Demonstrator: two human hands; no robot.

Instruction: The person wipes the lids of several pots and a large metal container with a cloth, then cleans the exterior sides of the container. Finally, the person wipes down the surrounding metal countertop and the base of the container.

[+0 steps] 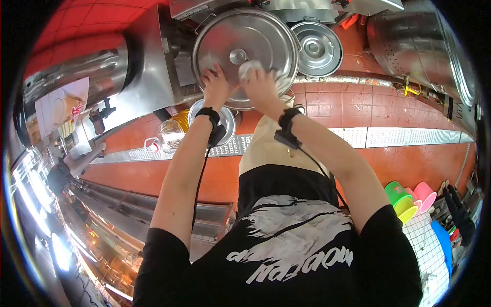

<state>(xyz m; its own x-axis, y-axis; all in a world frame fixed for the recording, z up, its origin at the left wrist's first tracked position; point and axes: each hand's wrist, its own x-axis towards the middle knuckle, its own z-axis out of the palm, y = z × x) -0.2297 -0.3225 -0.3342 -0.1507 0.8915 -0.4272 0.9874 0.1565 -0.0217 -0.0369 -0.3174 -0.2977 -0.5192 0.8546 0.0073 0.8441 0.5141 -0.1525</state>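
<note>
Left hand [216, 82], black strap at the wrist, fingers spread flat against the face of a large round stainless-steel pot lid [245, 55], gripping nothing; right hand [260, 84], likewise strapped, curled around a pale scrubbing pad [249, 69] pressed to the same lid just below its centre knob. The lid stands tilted over the red tiled floor [388, 107], with a smaller round steel lid [317, 48] just beside it, a small steel basin [225, 117] below the wrists, and a big steel pot [424, 46] lying on its side well apart. Stacked green, yellow and pink plastic cups [409, 202] at the far edge.
</note>
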